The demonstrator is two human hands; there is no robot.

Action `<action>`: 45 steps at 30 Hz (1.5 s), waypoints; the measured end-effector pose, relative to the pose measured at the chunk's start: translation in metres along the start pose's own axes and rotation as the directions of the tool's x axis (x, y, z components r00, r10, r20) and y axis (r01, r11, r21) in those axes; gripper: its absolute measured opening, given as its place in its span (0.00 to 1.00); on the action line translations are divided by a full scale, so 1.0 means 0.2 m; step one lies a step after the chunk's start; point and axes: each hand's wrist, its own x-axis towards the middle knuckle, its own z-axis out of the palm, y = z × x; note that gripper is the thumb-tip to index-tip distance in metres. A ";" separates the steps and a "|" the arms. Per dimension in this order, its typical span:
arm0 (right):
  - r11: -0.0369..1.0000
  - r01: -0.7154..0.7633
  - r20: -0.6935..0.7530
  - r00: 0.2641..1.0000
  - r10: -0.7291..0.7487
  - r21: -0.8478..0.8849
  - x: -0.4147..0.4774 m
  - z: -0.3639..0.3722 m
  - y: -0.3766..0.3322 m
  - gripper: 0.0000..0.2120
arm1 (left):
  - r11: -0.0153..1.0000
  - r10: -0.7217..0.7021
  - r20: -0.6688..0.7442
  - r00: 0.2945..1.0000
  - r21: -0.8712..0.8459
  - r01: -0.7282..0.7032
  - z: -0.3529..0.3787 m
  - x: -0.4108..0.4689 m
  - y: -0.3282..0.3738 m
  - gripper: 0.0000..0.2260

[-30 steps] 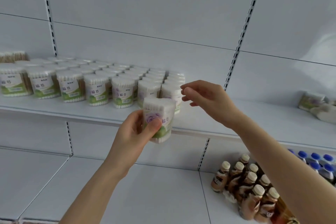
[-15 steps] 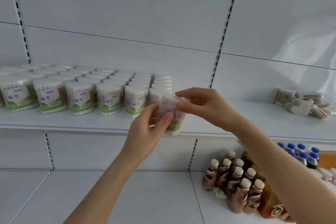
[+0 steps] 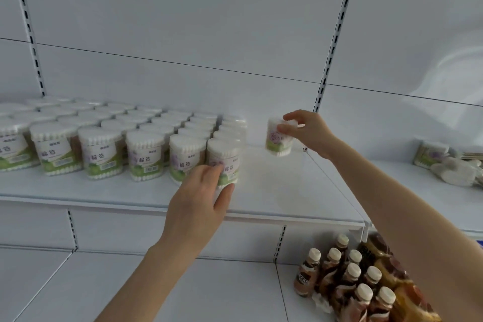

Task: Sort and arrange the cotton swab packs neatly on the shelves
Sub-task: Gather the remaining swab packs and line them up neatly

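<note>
Plastic swab pack hangs above the shelf, right of the rows, pinched at its top by the right hand; the left hand grips the near-right pack. Such a light pinch (fingertips only) could let it drop and topple neighbours.

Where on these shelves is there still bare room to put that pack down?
The widest bare patch of the shelf lies between the rows of packs and the loose pile far right, by the pack in the right hand. The lower shelf left of the bottles is bare too. Crowded: the rows, where the left hand grips the front pack.
</note>
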 end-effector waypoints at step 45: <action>0.994 -0.036 0.076 0.996 0.044 -0.102 0.33 0.31 0.09 0.15 | 0.994 0.039 -0.091 0.995 0.102 -0.030 0.06 -0.02 -0.03 0.14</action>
